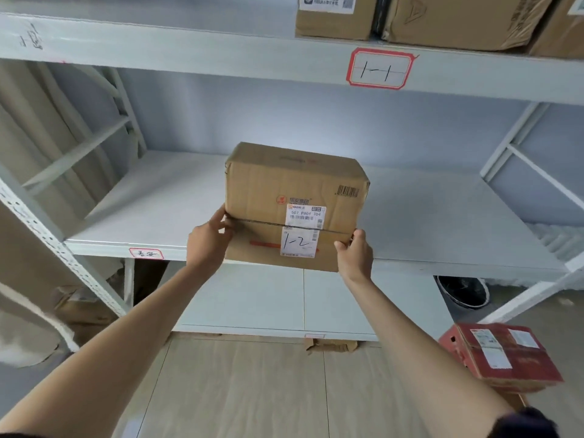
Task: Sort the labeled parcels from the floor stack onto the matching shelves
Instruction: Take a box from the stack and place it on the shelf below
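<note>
While my left hand [207, 240] and right hand [354, 252] pinch the two near corners of the brown box [294, 197], it sits in the middle of the frame, half on the white shelf [126, 213]. Its paper tag [298, 243] says 1-2. I should push it straight back and keep it flat — the shelf looks smooth, so it should slide. The box is creased cardboard with tape across it. A red box [502, 355] waits at the lower right.

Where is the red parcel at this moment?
In the head view the red parcel is low on the right, beyond the right forearm and below the middle shelf; what it rests on is unclear.
</note>
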